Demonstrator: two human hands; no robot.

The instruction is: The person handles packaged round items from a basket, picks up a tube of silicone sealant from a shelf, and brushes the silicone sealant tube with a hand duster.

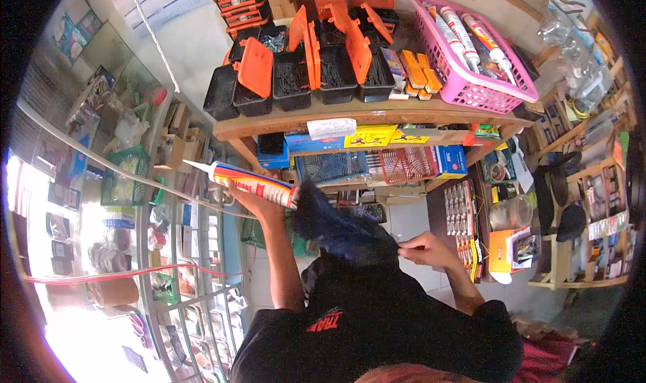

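My left hand [254,200] is closed around a silicone tube [259,186], whose white nozzle points to the upper left. Dark blue cloth [336,225] lies against the tube's rear end and stretches across to the right. At its other end my right hand [425,250] pinches the cloth's edge between thumb and fingers. Below both hands is the black shirt [377,316] on my body.
Ahead, a wooden shelf [269,123] holds black bins [291,80] with orange lids and a pink basket [471,87] of similar tubes. A glass display case [145,215] stands left. At right are an orange box [499,252] and stocked racks [579,181].
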